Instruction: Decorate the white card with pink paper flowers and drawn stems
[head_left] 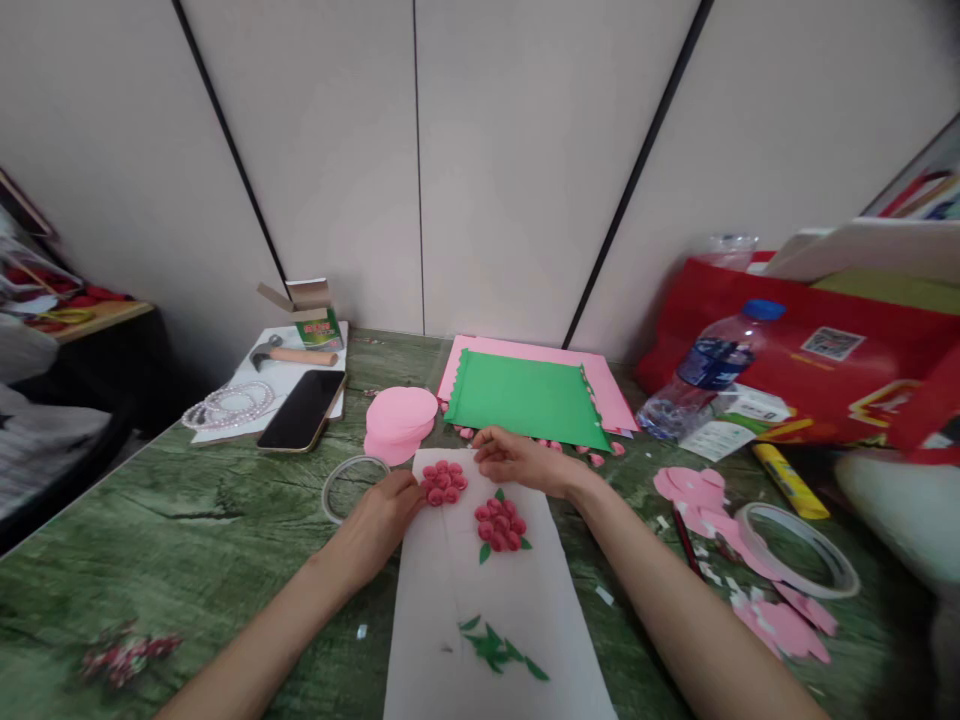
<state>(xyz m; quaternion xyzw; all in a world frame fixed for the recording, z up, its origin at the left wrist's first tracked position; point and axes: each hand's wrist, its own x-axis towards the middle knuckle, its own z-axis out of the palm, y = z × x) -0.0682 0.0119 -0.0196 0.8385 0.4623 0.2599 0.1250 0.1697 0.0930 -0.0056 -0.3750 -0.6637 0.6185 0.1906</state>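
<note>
A long white sheet of paper (427,600) lies in front of me. Near its top left is a cluster of rolled pink paper flowers (444,482); my left hand (384,517) has its bent fingertips closed at the cluster's left edge. My right hand (521,462) is over the sheet's top edge, fingers curled together; whatever they may pinch is too small to make out. Below it lies a second pink flower cluster (500,524) with green paper leaves around it. Loose green leaves (495,648) are heaped lower on the sheet.
Pink paper circles (400,420), a tape roll (330,492), a phone (302,410) and a hammer (300,355) lie left. Green card (525,395) sits behind. At right are a bottle (709,365), a glue stick (791,482), another tape roll (840,570) and pink scraps (784,625).
</note>
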